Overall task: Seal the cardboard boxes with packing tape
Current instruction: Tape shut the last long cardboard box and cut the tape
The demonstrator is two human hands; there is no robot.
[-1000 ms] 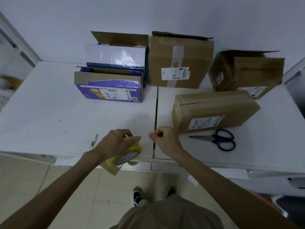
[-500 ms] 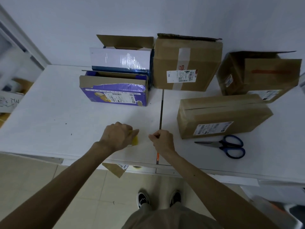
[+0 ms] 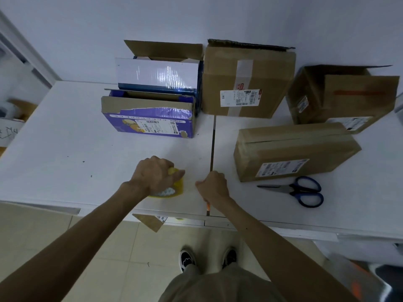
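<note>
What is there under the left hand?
A yellow roll of packing tape, which the left hand grips from above. Only its right and near sides show. The hand covers most of the roll's top, so the tape's loose end cannot be seen.

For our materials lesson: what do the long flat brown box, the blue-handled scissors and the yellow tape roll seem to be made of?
Long flat brown box: matt cardboard, by its dull brown faces and folded flaps. Blue-handled scissors: grey blades look like metal, shiny handles probably plastic. Yellow tape roll: likely glossy plastic film; the left hand grips it, hiding most.
</note>
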